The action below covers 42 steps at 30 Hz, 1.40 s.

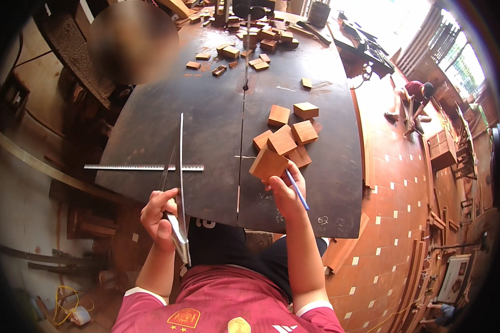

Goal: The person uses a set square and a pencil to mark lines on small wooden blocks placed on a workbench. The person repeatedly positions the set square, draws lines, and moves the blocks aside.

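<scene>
My left hand (162, 215) is closed around the thick metal end of what looks like a try square (182, 166), its long thin blade pointing away over the table. Between the thumb and fingers of my right hand (286, 191) is a square wooden block (269, 164), tilted up above the table's near part. A blue pen (298, 191) is tucked in the same hand. Just beyond that block lies a loose group of several similar wooden blocks (282, 140), some overlapping. Under the blade, a steel ruler (122, 167) lies crosswise on the table.
The dark table (205, 94) has a long slot down its middle and chalk marks. At its far end lies a heap of wood offcuts (269, 39). One small block (306, 82) lies apart. A co-worker (414, 100) crouches at the right; planks (347, 244) lie on the tiled floor.
</scene>
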Each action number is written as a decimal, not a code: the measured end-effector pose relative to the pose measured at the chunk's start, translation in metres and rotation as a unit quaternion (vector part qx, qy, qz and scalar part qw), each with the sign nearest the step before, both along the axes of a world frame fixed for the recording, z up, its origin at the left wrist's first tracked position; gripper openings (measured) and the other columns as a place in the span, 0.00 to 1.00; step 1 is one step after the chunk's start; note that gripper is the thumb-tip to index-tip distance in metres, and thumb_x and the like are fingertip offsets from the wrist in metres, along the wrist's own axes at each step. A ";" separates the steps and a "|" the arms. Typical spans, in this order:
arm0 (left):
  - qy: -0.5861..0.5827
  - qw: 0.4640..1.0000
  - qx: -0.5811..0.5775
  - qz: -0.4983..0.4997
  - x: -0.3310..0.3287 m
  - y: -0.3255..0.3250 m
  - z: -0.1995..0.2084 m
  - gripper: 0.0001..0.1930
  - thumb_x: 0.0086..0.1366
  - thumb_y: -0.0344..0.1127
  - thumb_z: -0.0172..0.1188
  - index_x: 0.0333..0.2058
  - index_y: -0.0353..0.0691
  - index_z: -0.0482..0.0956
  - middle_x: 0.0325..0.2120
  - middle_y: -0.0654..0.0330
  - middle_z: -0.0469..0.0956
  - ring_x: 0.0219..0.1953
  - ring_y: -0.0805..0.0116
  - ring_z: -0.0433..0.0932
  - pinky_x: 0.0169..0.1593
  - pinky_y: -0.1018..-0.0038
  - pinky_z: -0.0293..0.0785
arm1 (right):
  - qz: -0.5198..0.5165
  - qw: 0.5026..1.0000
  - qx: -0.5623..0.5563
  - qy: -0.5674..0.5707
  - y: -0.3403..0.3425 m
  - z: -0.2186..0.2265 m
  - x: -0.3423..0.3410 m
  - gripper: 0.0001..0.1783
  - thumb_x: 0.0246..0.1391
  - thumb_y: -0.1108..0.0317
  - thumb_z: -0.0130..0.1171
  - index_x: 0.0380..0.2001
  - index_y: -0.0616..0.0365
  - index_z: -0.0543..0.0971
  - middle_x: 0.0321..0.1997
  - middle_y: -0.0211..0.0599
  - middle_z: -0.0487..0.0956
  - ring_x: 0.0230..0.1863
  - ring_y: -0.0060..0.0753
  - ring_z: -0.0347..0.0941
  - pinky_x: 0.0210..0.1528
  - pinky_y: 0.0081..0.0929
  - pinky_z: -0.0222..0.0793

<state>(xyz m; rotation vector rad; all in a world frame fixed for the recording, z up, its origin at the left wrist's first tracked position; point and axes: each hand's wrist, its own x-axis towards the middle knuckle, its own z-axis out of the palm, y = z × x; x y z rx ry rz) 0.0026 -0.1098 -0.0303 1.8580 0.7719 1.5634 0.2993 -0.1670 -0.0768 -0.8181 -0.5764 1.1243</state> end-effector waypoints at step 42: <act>0.283 0.946 0.157 -0.011 0.003 -0.002 -0.017 0.26 0.51 0.53 0.69 0.43 0.40 0.89 0.15 0.66 0.73 0.19 0.66 0.71 0.37 0.69 0.67 | -0.093 0.700 -0.027 -0.707 -0.016 0.012 -0.031 0.23 0.43 0.52 0.82 0.33 0.55 0.82 0.27 0.33 0.80 0.32 0.40 0.77 0.34 0.36 0.74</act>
